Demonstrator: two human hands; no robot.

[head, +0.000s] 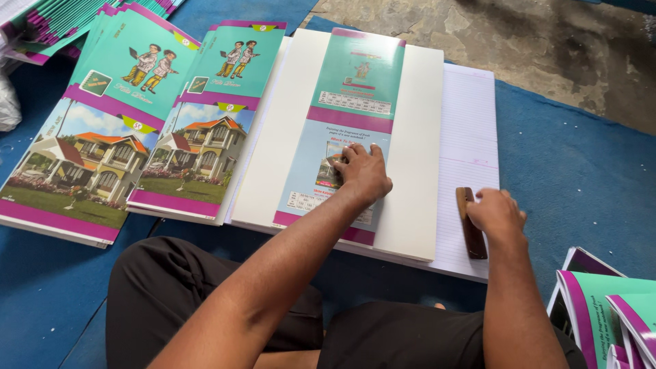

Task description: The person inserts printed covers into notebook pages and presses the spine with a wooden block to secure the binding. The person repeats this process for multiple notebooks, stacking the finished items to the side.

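My left hand (pixel 362 174) presses flat on a printed teal and light-blue cover sheet (pixel 352 89) that lies on a white board (pixel 417 157). My right hand (pixel 497 215) grips a dark brown wooden block (pixel 471 232) lying on a sheet of lined paper (pixel 471 137) just right of the board. The white board overlaps the lined paper's left part.
Printed covers with house pictures lie in overlapping stacks (pixel 102 150) to the left on a blue mat (pixel 581 171). More folded covers (pixel 601 307) sit at the lower right. Bare concrete floor (pixel 533 41) is beyond. My legs in dark trousers (pixel 171 287) are below.
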